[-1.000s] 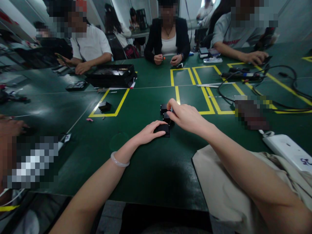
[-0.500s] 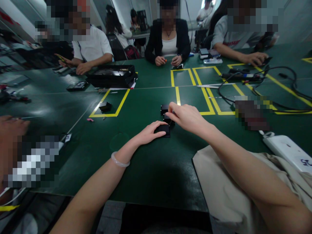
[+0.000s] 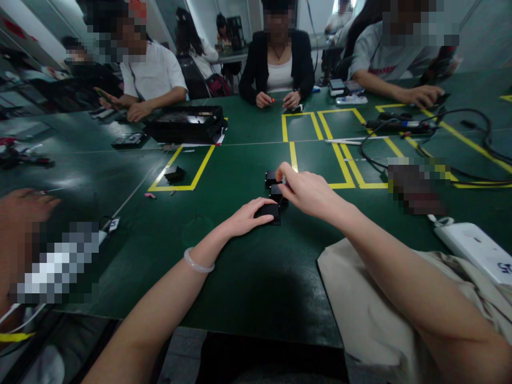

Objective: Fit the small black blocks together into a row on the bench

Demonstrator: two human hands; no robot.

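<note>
Before me on the green table, three small black box-like pieces stand in a short row running away from me. My left hand [image 3: 251, 217] grips the nearest black box [image 3: 270, 212] between thumb and fingers. Just beyond it is the middle black box [image 3: 276, 193]; the far black box [image 3: 271, 178] comes after that. My right hand [image 3: 307, 190] is bent over the right side of the two farther boxes, thumb and forefinger curled together. Whatever lies between those fingertips is hidden or too small to make out.
Yellow tape outlines [image 3: 347, 172] mark the table [image 3: 224, 181]. Another black piece [image 3: 174, 173] lies left, near a black tray [image 3: 184, 125]. Black cables [image 3: 400, 125] and a white power strip [image 3: 474, 248] are at right, beside beige cloth [image 3: 360, 298]. Co-workers sit across and at left.
Both my hands stay at the black boxes, with hardly any shift. At the far left, a co-worker's hand has moved slightly to the right. The view has shifted a little.
</note>
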